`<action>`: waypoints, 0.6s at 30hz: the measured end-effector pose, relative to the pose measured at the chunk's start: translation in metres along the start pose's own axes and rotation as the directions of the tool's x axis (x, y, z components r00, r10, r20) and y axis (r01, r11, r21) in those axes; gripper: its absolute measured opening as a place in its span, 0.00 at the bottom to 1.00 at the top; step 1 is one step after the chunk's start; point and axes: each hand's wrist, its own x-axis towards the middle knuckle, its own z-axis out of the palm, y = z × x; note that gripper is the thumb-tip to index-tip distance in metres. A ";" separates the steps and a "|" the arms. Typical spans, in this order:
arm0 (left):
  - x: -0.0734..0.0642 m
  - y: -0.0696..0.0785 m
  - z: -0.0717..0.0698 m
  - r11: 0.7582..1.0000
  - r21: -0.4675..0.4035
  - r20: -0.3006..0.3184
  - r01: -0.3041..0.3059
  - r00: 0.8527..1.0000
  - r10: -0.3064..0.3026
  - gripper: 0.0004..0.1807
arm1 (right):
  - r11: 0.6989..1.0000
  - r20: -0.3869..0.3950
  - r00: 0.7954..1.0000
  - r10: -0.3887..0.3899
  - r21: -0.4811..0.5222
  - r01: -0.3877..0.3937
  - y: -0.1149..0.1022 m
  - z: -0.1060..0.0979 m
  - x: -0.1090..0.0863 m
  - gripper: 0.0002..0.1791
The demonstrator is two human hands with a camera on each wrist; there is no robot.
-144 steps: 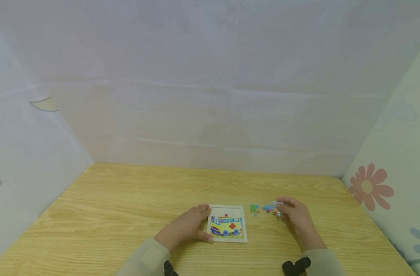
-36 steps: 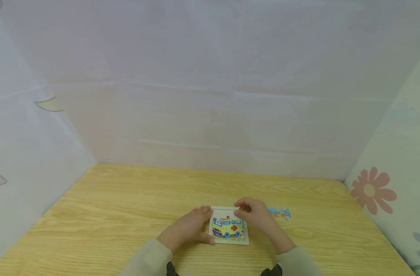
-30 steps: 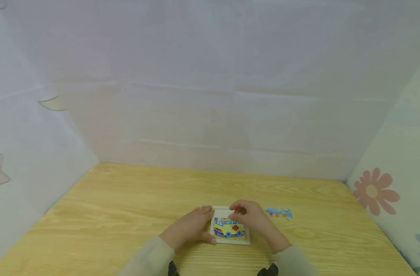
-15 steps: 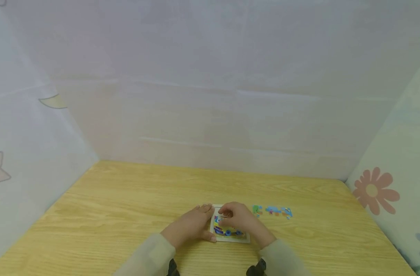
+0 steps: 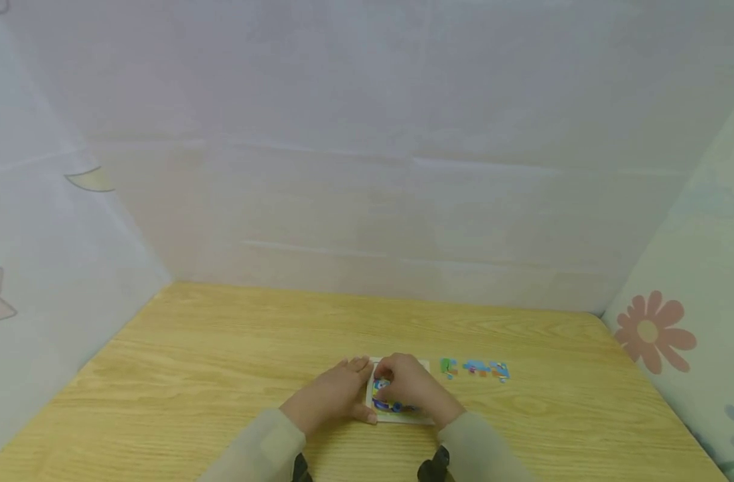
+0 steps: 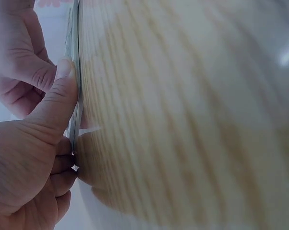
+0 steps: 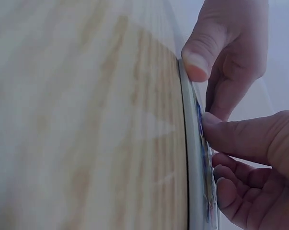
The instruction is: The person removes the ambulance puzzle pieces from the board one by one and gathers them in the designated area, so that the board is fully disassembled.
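Note:
A small square jigsaw puzzle in a white frame lies on the table, its ambulance picture partly hidden by my right hand. My left hand rests along the frame's left edge, fingers extended and thumb at the near corner; the right wrist view shows that thumb pressing the rim. Over the picture's left part my right hand is bent, with thumb and curled fingertips right at the puzzle surface. I cannot tell whether a piece is between them. Puzzle pieces with green, blue and orange lie to the right.
The wood-grain table spreads around the puzzle. A pale cloth wall stands behind it, with more cloth at both sides, the right one printed with a red flower. Dark wrist devices sit at the sleeves.
From the loose pieces at the right, my right hand has moved left over the puzzle and lowered towards the picture's left part. My left hand has stayed at the frame's left edge.

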 end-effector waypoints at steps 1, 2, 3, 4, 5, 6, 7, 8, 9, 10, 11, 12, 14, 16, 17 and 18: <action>0.000 0.000 0.000 1.000 -0.003 -0.003 0.002 1.000 -0.002 0.52 | 1.000 0.004 1.000 0.008 -0.007 -0.008 -0.001 -0.001 0.001 0.12; 0.000 0.000 0.001 1.000 -0.004 -0.006 0.003 1.000 -0.003 0.53 | 1.000 0.008 1.000 0.011 -0.008 -0.011 -0.002 -0.001 0.001 0.12; 0.000 -0.001 0.001 1.000 -0.009 -0.009 0.004 1.000 -0.004 0.53 | 1.000 0.011 1.000 0.019 -0.012 -0.019 -0.003 -0.002 0.002 0.12; 0.001 -0.001 0.002 1.000 -0.011 -0.012 0.006 1.000 -0.006 0.53 | 0.999 0.016 0.999 0.030 -0.012 -0.030 -0.004 -0.003 0.002 0.12; 0.001 -0.001 0.003 1.000 -0.011 -0.015 0.006 1.000 -0.006 0.53 | 0.999 0.024 0.999 0.042 -0.004 -0.042 -0.004 -0.003 0.003 0.12; 0.001 -0.002 0.003 1.000 -0.015 -0.016 0.008 1.000 -0.008 0.53 | 0.999 0.030 0.998 0.053 0.007 -0.053 -0.005 -0.004 0.004 0.12; 0.001 -0.002 0.003 1.000 -0.016 -0.017 0.007 1.000 -0.007 0.53 | 0.997 0.038 0.997 0.068 0.020 -0.069 -0.005 -0.004 0.005 0.12; 0.001 -0.002 0.003 1.000 -0.017 -0.017 0.008 1.000 -0.008 0.53 | 0.996 0.045 0.996 0.079 0.029 -0.081 -0.005 -0.004 0.006 0.12; 0.001 -0.002 0.003 1.000 -0.019 -0.016 0.009 1.000 -0.009 0.53 | 0.995 0.051 0.994 0.093 0.032 -0.095 -0.005 -0.004 0.007 0.12; 0.001 -0.002 0.003 1.000 -0.020 -0.014 0.010 1.000 -0.011 0.53 | 0.994 0.056 0.993 0.103 0.036 -0.105 -0.005 -0.004 0.008 0.12; 0.001 -0.002 0.003 1.000 -0.021 -0.013 0.012 1.000 -0.012 0.53 | 0.993 0.061 0.992 0.111 0.032 -0.113 -0.006 -0.004 0.009 0.12; 0.001 -0.002 0.003 1.000 -0.022 -0.012 0.013 1.000 -0.014 0.53 | 0.993 0.062 0.991 0.117 0.022 -0.119 -0.006 -0.004 0.010 0.12; 0.002 -0.002 0.004 1.000 -0.024 -0.009 0.017 1.000 -0.017 0.53 | 0.992 0.062 0.990 0.124 -0.008 -0.124 -0.007 -0.005 0.013 0.12; 0.002 -0.002 0.003 1.000 -0.023 -0.009 0.018 1.000 -0.018 0.53 | 0.991 0.063 0.989 0.132 -0.042 -0.129 -0.009 -0.006 0.015 0.12; 0.002 -0.002 0.003 1.000 -0.022 -0.008 0.019 1.000 -0.019 0.53 | 0.989 0.063 0.989 0.137 -0.055 -0.134 -0.010 -0.007 0.015 0.13; 0.002 -0.002 0.003 1.000 -0.019 -0.008 0.018 1.000 -0.018 0.53 | 0.988 0.064 0.988 0.144 -0.061 -0.140 -0.011 -0.008 0.016 0.13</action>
